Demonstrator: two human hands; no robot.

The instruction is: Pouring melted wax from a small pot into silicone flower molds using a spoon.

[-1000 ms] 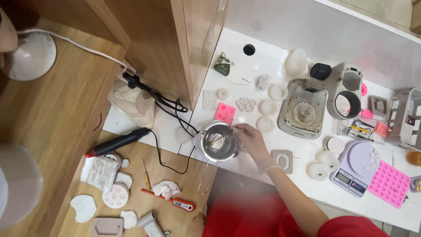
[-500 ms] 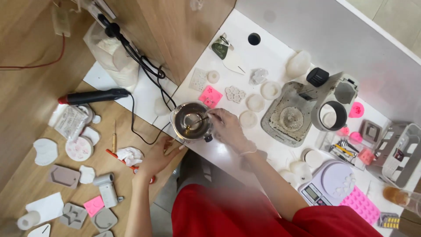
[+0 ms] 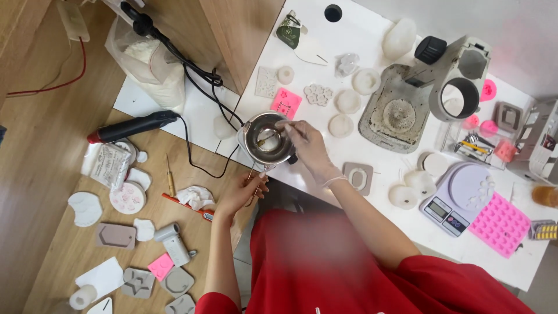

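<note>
Right hand (image 3: 311, 148) pinches thin stick, tip inside round shiny metal pot (image 3: 267, 139); fingers closed on stick. Left hand (image 3: 241, 192) closed on pot's thin wire handle, below pot. Pot sits at centre of frame, on edge of white table (image 3: 372, 14). Pink square silicone mould (image 3: 286, 102) just above pot. Black cable (image 3: 197, 72) runs from upper left towards pot. Grey digital scale (image 3: 459, 197) at right, well apart.

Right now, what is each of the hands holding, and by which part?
The right hand pinches a thin stick by its upper end, tip inside the metal pot. The left hand grips the pot's handle below the rim.
</note>
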